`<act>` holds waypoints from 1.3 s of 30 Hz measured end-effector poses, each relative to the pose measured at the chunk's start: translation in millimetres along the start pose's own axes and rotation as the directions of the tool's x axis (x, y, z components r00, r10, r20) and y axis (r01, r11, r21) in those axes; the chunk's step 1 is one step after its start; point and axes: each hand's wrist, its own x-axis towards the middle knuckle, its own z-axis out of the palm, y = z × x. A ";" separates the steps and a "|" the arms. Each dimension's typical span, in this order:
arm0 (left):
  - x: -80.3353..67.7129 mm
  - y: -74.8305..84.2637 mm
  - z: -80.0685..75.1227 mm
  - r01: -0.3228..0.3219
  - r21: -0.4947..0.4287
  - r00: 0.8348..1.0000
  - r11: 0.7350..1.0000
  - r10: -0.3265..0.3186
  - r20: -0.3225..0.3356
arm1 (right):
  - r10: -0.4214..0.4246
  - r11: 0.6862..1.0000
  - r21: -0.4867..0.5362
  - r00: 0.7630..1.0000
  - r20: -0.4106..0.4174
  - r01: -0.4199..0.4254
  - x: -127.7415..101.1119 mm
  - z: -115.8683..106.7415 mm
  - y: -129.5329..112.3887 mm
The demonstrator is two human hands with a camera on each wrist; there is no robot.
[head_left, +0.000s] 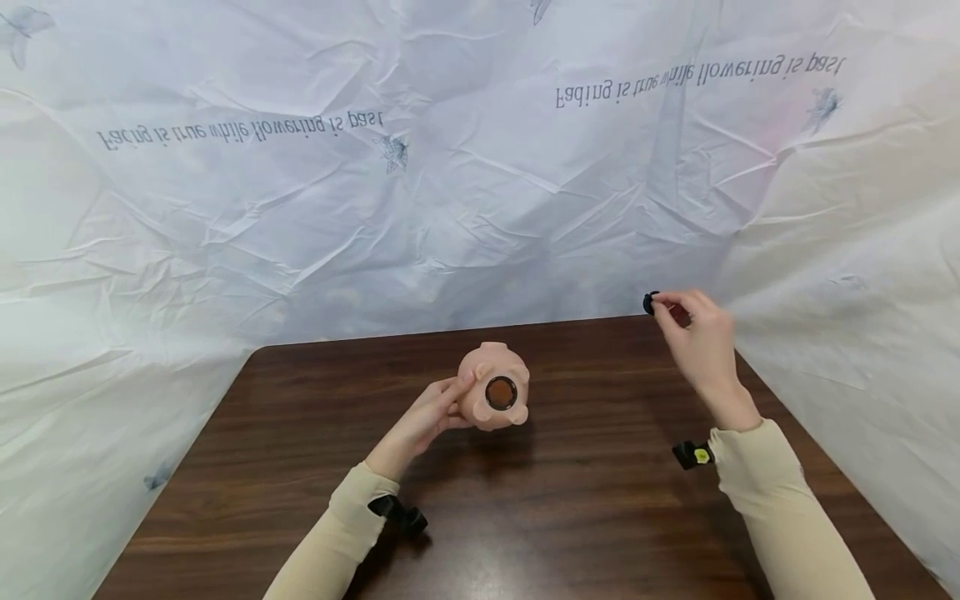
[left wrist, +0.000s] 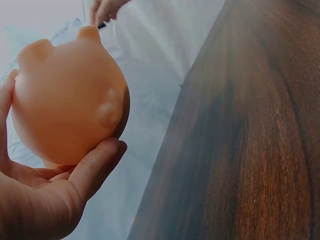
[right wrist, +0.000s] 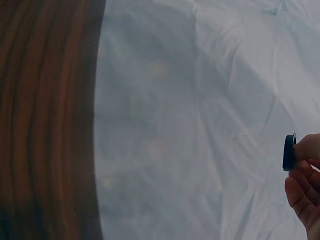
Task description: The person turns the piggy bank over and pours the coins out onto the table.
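Fingers: left hand (head_left: 424,414) grips piggy bank (left wrist: 70,100); right hand (head_left: 701,343) pinches black plug (head_left: 649,303), far right | done, apparently: plug off, belly hole (head_left: 501,393) exposed | undone: hole unplugged

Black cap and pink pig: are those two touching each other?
Apart. The head view shows the black cap in the right hand, with a wide stretch of dark tabletop between it and the pink pig.
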 end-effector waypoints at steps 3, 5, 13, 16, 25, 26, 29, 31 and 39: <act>-0.7 0.5 0.0 0.006 -0.009 1.000 1.000 -0.006 -0.003 | 0.034 0.999 -0.030 0.999 0.043 -0.032 -6.5 7.0 14.4; -1.3 1.2 0.1 0.007 -0.011 1.000 1.000 -0.007 -0.003 | 0.072 0.996 -0.051 0.994 0.084 -0.068 -12.0 10.5 22.4; -2.3 3.6 0.4 0.004 -0.011 1.000 1.000 -0.004 0.004 | 0.242 0.967 -0.138 0.936 0.257 -0.213 -30.9 17.4 45.7; -2.8 4.2 0.0 0.005 -0.010 1.000 1.000 -0.005 0.012 | 0.276 0.958 -0.160 0.912 0.303 -0.237 -37.0 19.2 55.1; -2.2 3.7 0.3 0.008 -0.006 1.000 1.000 -0.008 0.015 | 0.397 0.915 -0.240 0.823 0.405 -0.323 -53.0 23.1 87.4; -2.3 4.2 0.6 0.011 -0.009 1.000 1.000 -0.011 0.012 | 0.406 0.912 -0.246 0.815 0.413 -0.329 -54.4 22.8 90.1; -2.1 4.2 0.8 0.009 -0.008 1.000 1.000 -0.009 0.006 | 0.431 0.901 -0.260 0.791 0.434 -0.347 -57.4 21.8 97.0; -2.1 4.3 1.0 0.007 -0.010 1.000 1.000 -0.007 0.003 | 0.444 0.894 -0.275 0.773 0.453 -0.353 -58.5 20.8 100.2; -2.6 4.2 -0.2 0.001 -0.010 1.000 1.000 -0.001 0.022 | 0.487 0.872 -0.326 0.710 0.509 -0.365 -59.8 18.0 108.8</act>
